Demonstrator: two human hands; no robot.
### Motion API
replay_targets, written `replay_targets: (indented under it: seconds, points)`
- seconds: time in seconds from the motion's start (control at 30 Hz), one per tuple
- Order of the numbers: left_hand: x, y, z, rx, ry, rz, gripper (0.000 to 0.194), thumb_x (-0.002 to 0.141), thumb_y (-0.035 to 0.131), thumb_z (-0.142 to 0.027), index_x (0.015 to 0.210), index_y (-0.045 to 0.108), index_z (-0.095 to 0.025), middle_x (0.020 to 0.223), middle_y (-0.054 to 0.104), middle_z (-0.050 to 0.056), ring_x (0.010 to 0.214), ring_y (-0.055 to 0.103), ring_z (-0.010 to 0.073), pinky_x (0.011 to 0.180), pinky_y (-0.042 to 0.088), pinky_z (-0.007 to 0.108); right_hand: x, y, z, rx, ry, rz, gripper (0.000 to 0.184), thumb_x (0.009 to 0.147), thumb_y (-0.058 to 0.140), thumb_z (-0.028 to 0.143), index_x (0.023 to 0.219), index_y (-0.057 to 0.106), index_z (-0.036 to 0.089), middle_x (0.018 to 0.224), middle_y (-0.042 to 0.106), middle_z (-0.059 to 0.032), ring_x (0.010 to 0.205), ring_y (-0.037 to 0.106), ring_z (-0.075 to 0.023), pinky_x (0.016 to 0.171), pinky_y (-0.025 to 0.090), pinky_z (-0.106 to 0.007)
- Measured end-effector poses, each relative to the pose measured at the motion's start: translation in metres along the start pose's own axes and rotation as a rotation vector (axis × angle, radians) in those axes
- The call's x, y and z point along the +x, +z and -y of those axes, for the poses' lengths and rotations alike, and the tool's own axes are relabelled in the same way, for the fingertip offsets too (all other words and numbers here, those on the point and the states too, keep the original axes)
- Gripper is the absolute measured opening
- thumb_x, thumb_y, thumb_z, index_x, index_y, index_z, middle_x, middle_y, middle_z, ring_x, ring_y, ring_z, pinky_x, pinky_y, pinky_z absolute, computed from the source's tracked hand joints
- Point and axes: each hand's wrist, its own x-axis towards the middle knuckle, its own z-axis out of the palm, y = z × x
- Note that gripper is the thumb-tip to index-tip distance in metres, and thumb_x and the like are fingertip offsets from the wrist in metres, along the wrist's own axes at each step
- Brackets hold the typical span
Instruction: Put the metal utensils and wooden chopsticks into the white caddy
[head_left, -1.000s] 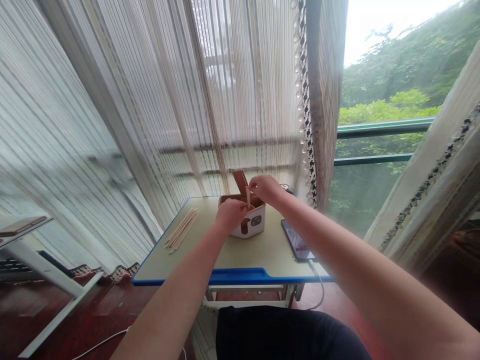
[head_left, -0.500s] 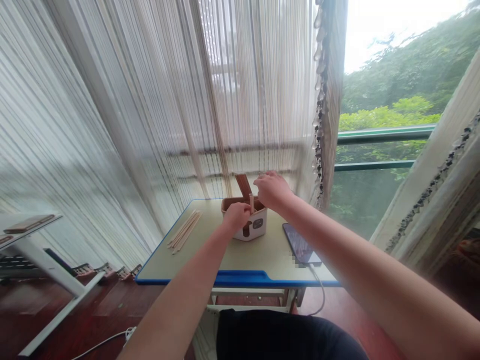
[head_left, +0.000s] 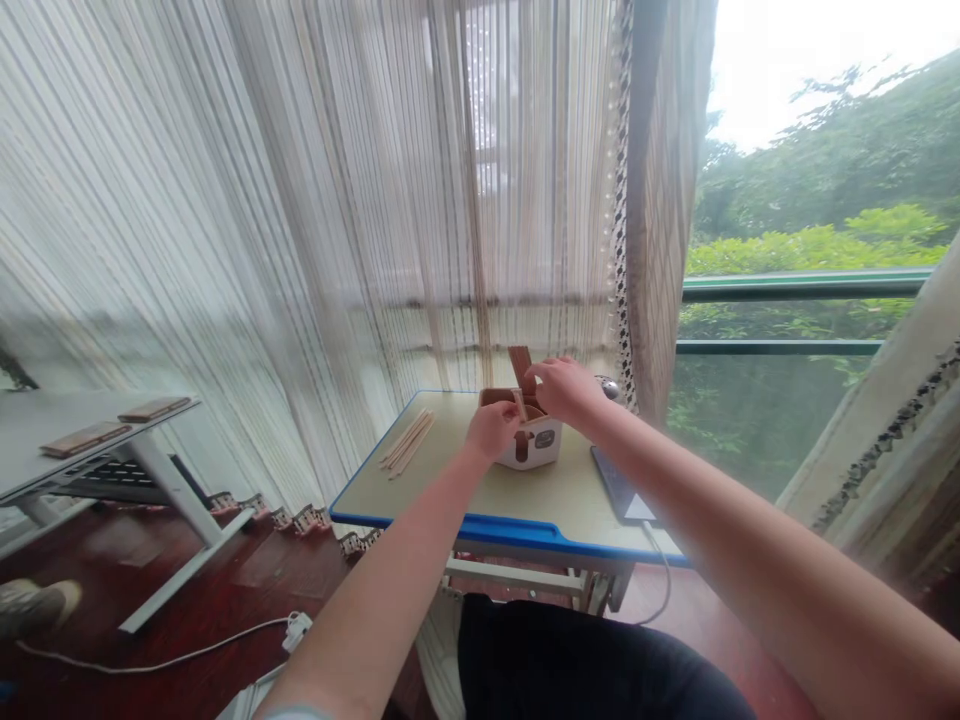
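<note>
pale slim piece: [head_left: 520,405] is being held roughly upright at the near rim of the white box [head_left: 536,458]; its exact kind is too small to tell.
left hand: [head_left: 493,430] is being kept closed on the pale slim piece, which is being pinched at the fingertips.
right hand: [head_left: 568,388] is being held over the box, fingertips bent beside the brown sticks [head_left: 520,363]; whether anything is being gripped cannot be told.
hand spacing: the two hands are being held near each other but apart.
step in hand: the pale slim piece is apparently being steadied or positioned at the box opening (judgement).
handling need: a light pinch and clearance from the rim and the brown sticks are seemingly being called for (judgement).
brown sticks: are being supported in the box, leaning, tops above the rim.
light sticks: [head_left: 409,442] are being left loosely side by side on the small table [head_left: 540,497], well apart from the box.
device: [head_left: 615,483] is being partly hidden by the right forearm, with a white cable [head_left: 666,585] being run off the table edge.
surroundings: the far side is being screened by a striped curtain [head_left: 375,200].
</note>
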Motion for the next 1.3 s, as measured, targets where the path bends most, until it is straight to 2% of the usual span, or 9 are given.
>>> replay_targets:
  seconds: [0.2,0.47,0.6,0.7,0.8,0.9,1.07,1.17,1.3]
  points:
    - [0.004,0.001,0.001,-0.001,-0.086,-0.035,0.019,0.078,0.056,-0.034,0.083,0.066,-0.019,0.081,0.068,0.002,0.074,0.061,0.0140,0.067,0.043,0.023,-0.004,0.017,0.011,0.041,0.035,0.086,0.027,0.073,0.055,0.022,0.099,0.063,0.022,0.098,0.063,-0.0079,0.093,0.052,-0.0234,0.070,0.038,-0.030]
    - [0.017,-0.012,0.000,0.106,-0.018,-0.134,0.026,0.085,0.043,-0.034,0.084,0.065,-0.019,0.078,0.067,0.005,0.077,0.059,0.0156,0.066,0.040,0.025,-0.006,0.036,0.009,0.146,0.089,-0.005,0.027,0.078,0.045,0.015,0.093,0.067,0.020,0.094,0.066,-0.0072,0.093,0.055,-0.0212,0.074,0.041,-0.029]
    - [0.019,-0.018,0.006,0.176,-0.022,-0.027,0.023,0.083,0.046,-0.032,0.083,0.066,-0.019,0.084,0.067,0.006,0.079,0.059,0.0167,0.067,0.041,0.025,-0.005,0.046,0.008,0.190,0.103,-0.008,0.025,0.077,0.048,0.018,0.092,0.068,0.020,0.091,0.066,-0.0083,0.090,0.058,-0.0223,0.073,0.042,-0.030]
    - [0.021,-0.015,0.012,0.151,-0.086,-0.020,0.020,0.081,0.049,-0.031,0.082,0.065,-0.020,0.083,0.068,0.005,0.079,0.060,0.0169,0.067,0.042,0.026,-0.004,0.053,0.009,0.238,0.118,-0.013,0.023,0.077,0.049,0.019,0.091,0.068,0.020,0.091,0.067,-0.0078,0.088,0.058,-0.0217,0.074,0.043,-0.030]
    - [0.019,-0.014,0.017,0.051,-0.136,-0.046,0.018,0.077,0.055,-0.029,0.091,0.064,-0.021,0.088,0.068,0.004,0.083,0.061,0.0164,0.071,0.043,0.026,-0.006,0.059,0.012,0.279,0.096,-0.081,0.023,0.078,0.048,0.017,0.089,0.068,0.020,0.092,0.066,-0.0064,0.088,0.057,-0.0202,0.077,0.043,-0.031]
    - [0.009,-0.018,0.026,-0.033,-0.129,-0.125,0.031,0.074,0.059,-0.027,0.104,0.059,-0.020,0.101,0.066,0.005,0.091,0.059,0.0162,0.078,0.044,0.027,-0.011,0.064,0.020,0.259,-0.006,-0.255,0.026,0.077,0.045,0.012,0.088,0.067,0.020,0.111,0.059,-0.0059,0.101,0.051,-0.0209,0.086,0.041,-0.033]
    - [-0.021,-0.038,0.074,0.136,-0.129,-0.382,0.031,0.083,0.042,-0.022,0.110,0.056,-0.015,0.109,0.062,0.009,0.105,0.053,0.0184,0.094,0.037,0.032,-0.023,0.087,0.047,0.307,-0.260,-0.415,0.034,0.076,0.041,0.006,0.094,0.065,0.021,0.125,0.049,-0.0057,0.113,0.043,-0.0195,0.096,0.036,-0.034]
    - [-0.042,-0.050,0.118,0.340,-0.240,-0.340,0.033,0.083,0.039,-0.019,0.110,0.057,-0.015,0.107,0.062,0.010,0.103,0.052,0.0213,0.093,0.036,0.036,-0.025,0.118,0.076,0.405,-0.328,-0.373,0.035,0.076,0.040,0.005,0.095,0.063,0.022,0.116,0.052,-0.0070,0.108,0.047,-0.0180,0.092,0.039,-0.032]
    - [-0.068,-0.060,0.165,0.527,-0.267,-0.172,0.027,0.081,0.044,-0.024,0.100,0.061,-0.016,0.104,0.062,0.012,0.104,0.049,0.0248,0.091,0.034,0.038,-0.011,0.176,0.119,0.477,-0.275,-0.166,0.038,0.073,0.039,0.003,0.097,0.061,0.022,0.109,0.055,-0.0069,0.101,0.051,-0.0179,0.088,0.042,-0.031]
